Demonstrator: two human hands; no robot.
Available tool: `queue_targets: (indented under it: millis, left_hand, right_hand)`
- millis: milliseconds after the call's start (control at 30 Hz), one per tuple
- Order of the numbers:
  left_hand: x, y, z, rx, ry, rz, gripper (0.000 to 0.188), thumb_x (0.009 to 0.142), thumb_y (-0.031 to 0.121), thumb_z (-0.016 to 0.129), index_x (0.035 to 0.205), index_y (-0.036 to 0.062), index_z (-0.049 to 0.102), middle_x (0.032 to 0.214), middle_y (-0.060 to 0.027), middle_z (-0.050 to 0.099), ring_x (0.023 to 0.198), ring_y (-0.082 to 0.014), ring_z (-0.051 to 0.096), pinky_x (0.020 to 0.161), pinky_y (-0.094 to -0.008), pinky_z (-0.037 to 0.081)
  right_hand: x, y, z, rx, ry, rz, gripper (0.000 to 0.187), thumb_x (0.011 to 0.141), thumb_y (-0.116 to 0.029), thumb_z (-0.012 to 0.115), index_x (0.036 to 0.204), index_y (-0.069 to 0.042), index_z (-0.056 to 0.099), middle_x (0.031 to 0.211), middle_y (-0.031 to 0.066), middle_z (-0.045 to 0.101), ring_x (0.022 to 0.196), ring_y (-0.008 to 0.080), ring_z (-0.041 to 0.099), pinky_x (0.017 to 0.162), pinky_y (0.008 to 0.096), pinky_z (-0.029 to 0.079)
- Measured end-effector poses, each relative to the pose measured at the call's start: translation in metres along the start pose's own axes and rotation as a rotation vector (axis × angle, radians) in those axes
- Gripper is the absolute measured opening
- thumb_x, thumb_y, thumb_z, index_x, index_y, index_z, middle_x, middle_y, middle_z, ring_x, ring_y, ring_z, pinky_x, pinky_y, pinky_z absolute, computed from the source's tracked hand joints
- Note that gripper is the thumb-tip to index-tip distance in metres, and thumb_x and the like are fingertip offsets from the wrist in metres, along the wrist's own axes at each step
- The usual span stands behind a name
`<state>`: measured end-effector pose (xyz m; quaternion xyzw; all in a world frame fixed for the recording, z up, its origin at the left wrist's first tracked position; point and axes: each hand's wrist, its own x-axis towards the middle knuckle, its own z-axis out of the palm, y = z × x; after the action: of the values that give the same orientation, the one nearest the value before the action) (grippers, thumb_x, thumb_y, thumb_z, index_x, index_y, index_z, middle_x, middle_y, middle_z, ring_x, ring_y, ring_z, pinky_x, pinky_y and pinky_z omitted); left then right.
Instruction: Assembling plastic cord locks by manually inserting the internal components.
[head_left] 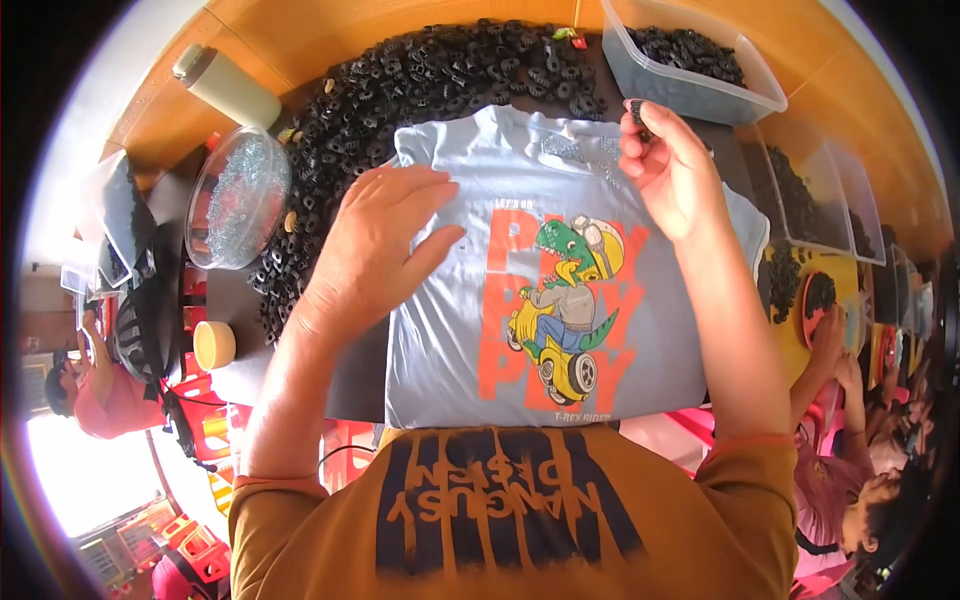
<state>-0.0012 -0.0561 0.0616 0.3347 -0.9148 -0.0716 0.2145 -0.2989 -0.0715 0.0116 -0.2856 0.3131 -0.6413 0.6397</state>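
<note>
A light blue T-shirt (440, 340) with a cartoon dinosaur on a yellow scooter lies spread over the dark table in front of me. My left hand (385, 235) hovers over its left part, fingers stretched and thumb apart, with nothing seen in it. Raised at the shirt's upper right, my right hand (665, 160) pinches a small black plastic piece (637, 112) at the fingertips. Beyond the shirt spreads a heap of similar small black plastic pieces (450, 70). Small shiny bits (585, 152) are scattered on the shirt's top edge.
A clear round bowl of shiny small coils (240, 200) stands at left, near a pale green bottle (228, 85) and a yellow cup (214, 345). A clear bin (765, 95) of black pieces sits far right. Other people (840, 500) work at right; another person (100, 400) is at left.
</note>
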Motion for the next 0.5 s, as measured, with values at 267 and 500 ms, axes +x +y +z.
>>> queue_targets:
  millis: [267, 500]
  left_hand:
    - [0.015, 0.058, 0.0, -0.38, 0.411, -0.025, 0.018, 0.071, -0.001, 0.069, 0.088, 0.0015, 0.063, 0.086, -0.0103, 0.063, 0.075, -0.0241, 0.062, 0.063, -0.0312, 0.05]
    - [0.015, 0.064, 0.01, -0.224, 0.534, -0.001, 0.026, 0.066, 0.005, 0.074, 0.09, 0.0051, 0.064, 0.08, -0.0032, 0.059, 0.062, -0.0159, 0.058, 0.049, -0.0273, 0.042]
  right_hand:
    - [-0.06, 0.005, 0.088, 0.46, -0.173, 0.07, 0.026, 0.095, -0.016, 0.044, 0.105, 0.004, 0.057, 0.123, 0.0221, 0.052, 0.119, 0.0338, 0.048, 0.106, 0.0459, 0.036]
    - [-0.08, 0.017, 0.105, 0.432, -0.27, 0.103, 0.031, 0.098, -0.018, 0.036, 0.114, 0.001, 0.055, 0.135, 0.0223, 0.041, 0.131, 0.0343, 0.034, 0.106, 0.0411, 0.033]
